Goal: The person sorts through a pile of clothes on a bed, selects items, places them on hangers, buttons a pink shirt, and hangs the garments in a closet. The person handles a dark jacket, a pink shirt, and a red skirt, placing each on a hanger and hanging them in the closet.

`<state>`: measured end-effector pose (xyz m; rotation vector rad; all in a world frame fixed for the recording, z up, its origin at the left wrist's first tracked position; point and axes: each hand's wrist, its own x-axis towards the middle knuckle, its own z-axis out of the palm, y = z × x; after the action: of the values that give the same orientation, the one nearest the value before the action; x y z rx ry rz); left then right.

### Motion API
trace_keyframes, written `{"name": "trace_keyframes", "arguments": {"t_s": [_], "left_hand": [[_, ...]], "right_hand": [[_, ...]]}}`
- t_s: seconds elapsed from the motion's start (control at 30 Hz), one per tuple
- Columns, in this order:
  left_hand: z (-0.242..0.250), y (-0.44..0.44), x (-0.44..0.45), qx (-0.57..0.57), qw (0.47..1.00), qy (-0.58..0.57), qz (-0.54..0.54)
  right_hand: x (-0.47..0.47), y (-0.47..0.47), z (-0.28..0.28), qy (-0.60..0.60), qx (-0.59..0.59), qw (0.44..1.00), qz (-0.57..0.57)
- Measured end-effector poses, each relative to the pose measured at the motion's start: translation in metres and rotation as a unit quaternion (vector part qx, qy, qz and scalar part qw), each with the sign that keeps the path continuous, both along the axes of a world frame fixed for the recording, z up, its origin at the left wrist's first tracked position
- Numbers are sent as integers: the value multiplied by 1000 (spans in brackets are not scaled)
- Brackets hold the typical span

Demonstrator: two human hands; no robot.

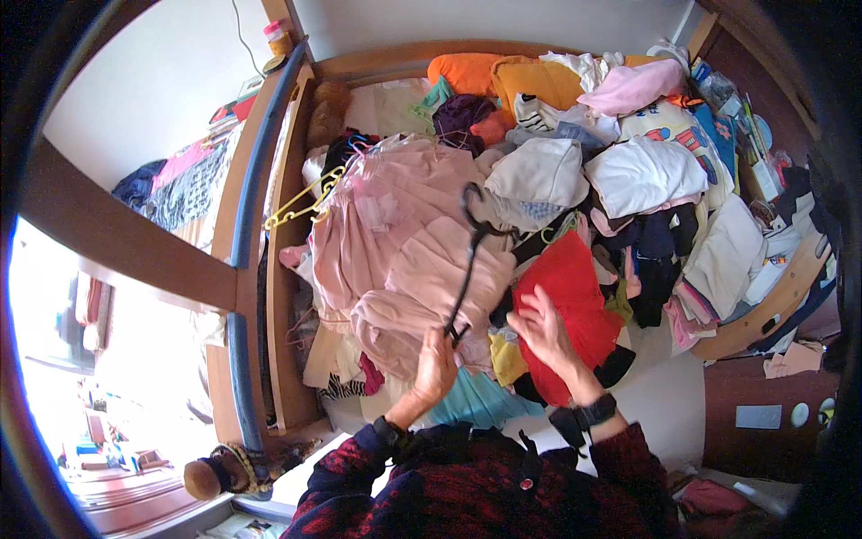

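Observation:
My left hand (436, 364) grips one end of a black clothes hanger (471, 259), whose hook points away from me and looks slightly blurred. Beneath the hanger lies a pale pink pleated garment (404, 222), spread over the heap. My right hand (542, 330) hovers with fingers apart over a red garment (566, 303), holding nothing; whether it touches the cloth I cannot tell. Between the two hands is a piece of yellow cloth (506, 358). A turquoise pleated garment (481, 401) lies close to my body.
Yellow hangers (306, 199) stick out on the left near the wooden bed post (229, 283). Folded white clothes (646, 176) are stacked at the right. Orange cushions (535, 81) sit at the back. A curved wooden board (764, 306) edges the right side.

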<state>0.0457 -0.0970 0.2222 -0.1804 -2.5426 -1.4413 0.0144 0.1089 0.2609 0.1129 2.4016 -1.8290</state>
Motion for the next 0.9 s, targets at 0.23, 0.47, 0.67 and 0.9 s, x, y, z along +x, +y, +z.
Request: {"name": "trace_keyframes", "arguments": {"t_s": [0.23, 0.47, 0.67, 0.9], "left_hand": [[25, 45, 56, -153, 951, 118, -240], [7, 55, 46, -28, 941, 17, -336], [0, 53, -11, -42, 991, 72, -107], [69, 110, -64, -64, 983, 155, -72]], "right_hand": [[-35, 0, 3, -153, -204, 949, -186], [-25, 39, 63, -135, -145, 953, -228], [-21, 56, 178, -51, -125, 987, -88], [-11, 59, 269, 27, -64, 998, 7]]}}
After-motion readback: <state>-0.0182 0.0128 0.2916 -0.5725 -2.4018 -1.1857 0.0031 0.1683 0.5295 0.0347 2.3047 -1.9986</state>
